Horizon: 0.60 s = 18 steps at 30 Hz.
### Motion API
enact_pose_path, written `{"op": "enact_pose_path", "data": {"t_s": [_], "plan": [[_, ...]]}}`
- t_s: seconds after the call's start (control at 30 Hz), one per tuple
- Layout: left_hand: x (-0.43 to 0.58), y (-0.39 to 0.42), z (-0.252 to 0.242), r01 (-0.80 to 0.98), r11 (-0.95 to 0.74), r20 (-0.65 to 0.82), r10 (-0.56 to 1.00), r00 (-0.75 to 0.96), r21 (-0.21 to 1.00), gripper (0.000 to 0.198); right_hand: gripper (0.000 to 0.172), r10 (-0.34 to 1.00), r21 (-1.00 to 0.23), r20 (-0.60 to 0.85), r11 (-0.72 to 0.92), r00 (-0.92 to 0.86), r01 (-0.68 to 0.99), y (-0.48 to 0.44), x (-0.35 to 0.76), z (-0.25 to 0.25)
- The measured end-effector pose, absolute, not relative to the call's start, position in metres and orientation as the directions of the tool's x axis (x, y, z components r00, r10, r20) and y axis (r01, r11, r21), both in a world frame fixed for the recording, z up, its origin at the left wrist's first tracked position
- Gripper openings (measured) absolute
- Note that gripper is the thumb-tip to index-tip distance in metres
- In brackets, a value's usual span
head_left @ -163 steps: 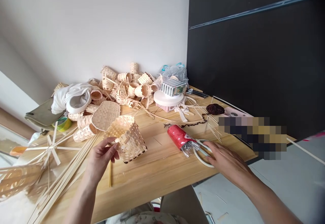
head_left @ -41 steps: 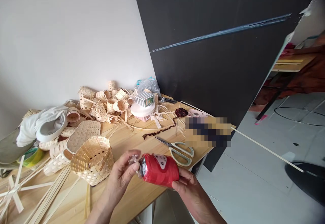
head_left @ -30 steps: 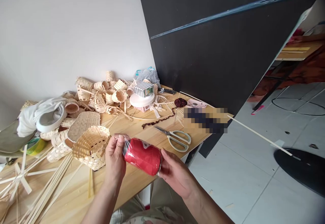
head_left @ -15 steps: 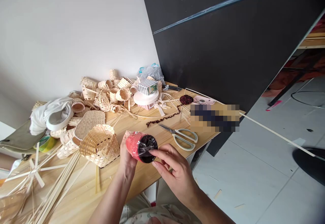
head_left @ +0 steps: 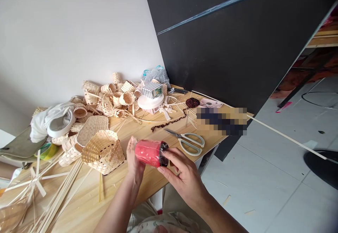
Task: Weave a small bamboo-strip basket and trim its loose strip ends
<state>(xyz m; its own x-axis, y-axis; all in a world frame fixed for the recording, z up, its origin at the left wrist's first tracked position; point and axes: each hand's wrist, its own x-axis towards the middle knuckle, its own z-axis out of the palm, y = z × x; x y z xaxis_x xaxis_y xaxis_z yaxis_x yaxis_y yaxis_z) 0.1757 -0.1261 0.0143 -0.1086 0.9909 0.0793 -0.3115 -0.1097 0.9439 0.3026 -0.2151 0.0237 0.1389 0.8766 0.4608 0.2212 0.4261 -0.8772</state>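
A red cylinder with a black end (head_left: 149, 152), in clear plastic wrap, lies sideways between my hands above the table's front edge. My left hand (head_left: 135, 157) holds its left end, fingers partly hidden behind it. At the black end, my right hand (head_left: 181, 168) grips with fingertips and thumb. Just left of my left hand sits an open woven basket (head_left: 102, 152). Scissors with pale handles (head_left: 188, 142) lie behind my right hand, blades spread a little or closed; I cannot tell. A dark braided cord (head_left: 169, 123) runs to a ball of dark yarn (head_left: 192, 102).
Small woven baskets (head_left: 127, 98) are heaped along the wall. A boxed item (head_left: 152, 90) rests on a round white stand (head_left: 150, 102). Long pale strips (head_left: 62, 190) and a white cloth (head_left: 39, 120) lie at the left. One strip (head_left: 285, 137) juts past the right table edge.
The red cylinder has turned from showing its black end toward me to lying sideways, black end right. My hands have stayed on it, and my right hand has shifted slightly right.
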Motion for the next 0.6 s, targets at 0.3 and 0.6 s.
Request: {"op": "enact_pose_path", "data": {"t_s": [0.3,0.6], "plan": [[0.164,-0.145,0.034,-0.151,-0.253,0.241,0.966,-0.095,0.955,0.040,0.028,0.996,-0.798,-0.078,-0.089,-0.045,-0.597,-0.228,0.313,0.007],[0.165,-0.146,0.052,-0.215,-0.238,0.227,0.971,-0.075,0.947,0.040,0.033,0.993,-0.540,0.023,-0.087,-0.118,-0.837,-0.228,0.315,0.000]]}}
